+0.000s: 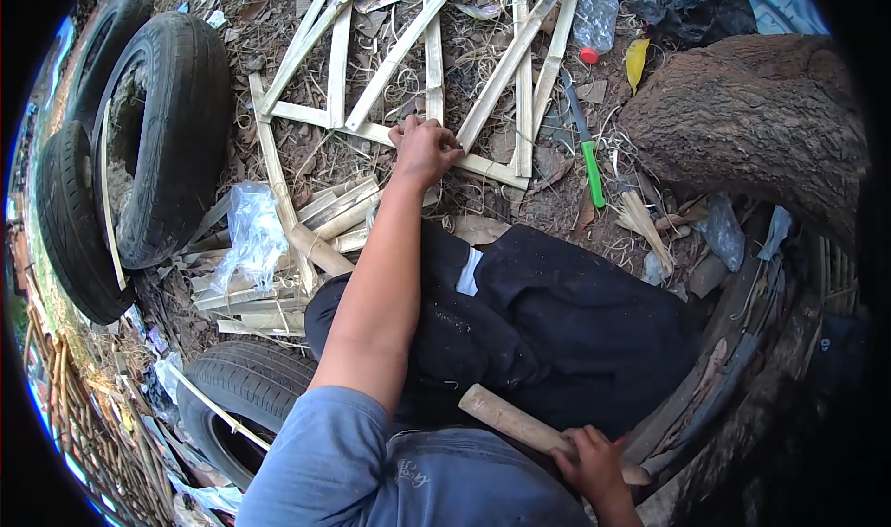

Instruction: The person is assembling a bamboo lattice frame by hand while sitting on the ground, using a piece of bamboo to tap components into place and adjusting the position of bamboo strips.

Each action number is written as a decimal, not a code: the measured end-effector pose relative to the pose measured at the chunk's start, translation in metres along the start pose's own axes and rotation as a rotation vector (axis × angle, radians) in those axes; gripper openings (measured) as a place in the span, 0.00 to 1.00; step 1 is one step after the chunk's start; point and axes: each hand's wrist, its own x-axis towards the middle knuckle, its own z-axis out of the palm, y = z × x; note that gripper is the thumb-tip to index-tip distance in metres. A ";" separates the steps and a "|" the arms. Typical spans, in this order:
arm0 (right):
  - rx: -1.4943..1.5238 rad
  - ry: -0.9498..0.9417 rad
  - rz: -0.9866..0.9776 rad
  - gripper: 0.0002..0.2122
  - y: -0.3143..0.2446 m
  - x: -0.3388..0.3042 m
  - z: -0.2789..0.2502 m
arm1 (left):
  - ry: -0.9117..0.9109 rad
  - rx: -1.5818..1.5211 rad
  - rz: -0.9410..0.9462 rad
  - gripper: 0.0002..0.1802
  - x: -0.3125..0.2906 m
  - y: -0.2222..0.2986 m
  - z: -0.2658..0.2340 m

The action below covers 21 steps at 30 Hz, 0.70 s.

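Note:
My left hand (427, 151) reaches out to a lattice of split bamboo strips lying on the ground. Its fingers are closed on the crosswise bamboo strip (497, 171), where slanting bamboo strips (404, 57) meet it; the exact finger contact is partly hidden. Close to my body, my right hand (592, 467) wraps round a thick, round wooden stick (510, 417), which lies slantwise over my lap. Right of the lattice, a knife (591, 170) with a bright green handle rests on the soil. Dark cloth (557, 314) covers my legs.
Old tyres (190, 137) stand at the left, with another tyre (246, 379) nearer me. Split bamboo pieces (345, 210) and a clear plastic bag (252, 235) lie left of my legs. A thick tree trunk (742, 109) and a plastic bottle (596, 15) are at the right.

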 end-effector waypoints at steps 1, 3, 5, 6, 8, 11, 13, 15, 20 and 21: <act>-0.037 0.065 0.045 0.19 -0.009 -0.009 0.005 | 0.008 0.000 0.011 0.11 0.000 0.000 -0.001; -0.072 0.155 0.062 0.20 -0.003 -0.023 0.018 | 0.001 0.014 0.019 0.11 0.001 0.003 -0.003; -0.070 0.204 0.024 0.22 0.012 -0.029 0.036 | 0.014 0.019 0.022 0.10 -0.002 -0.006 -0.010; -0.068 0.221 0.005 0.22 0.020 -0.032 0.044 | 0.023 0.054 0.035 0.10 -0.004 -0.008 -0.013; -0.031 0.244 -0.046 0.24 0.042 -0.036 0.055 | 0.036 0.078 0.062 0.11 -0.004 -0.013 -0.013; 0.052 0.339 -0.076 0.24 0.053 -0.035 0.033 | 0.099 0.091 0.192 0.11 -0.002 -0.003 -0.010; 0.360 0.362 -0.007 0.22 0.059 -0.025 -0.002 | 0.055 0.087 0.203 0.10 0.003 0.003 -0.010; 0.612 0.346 0.141 0.30 0.049 0.001 -0.059 | 0.015 0.109 0.283 0.09 0.009 0.003 -0.014; 0.188 0.578 -0.187 0.24 0.004 0.128 -0.177 | -0.107 0.141 0.327 0.08 0.018 -0.015 -0.027; 0.171 0.573 -0.184 0.24 0.007 0.156 -0.186 | -0.148 0.128 0.347 0.07 0.022 -0.013 -0.029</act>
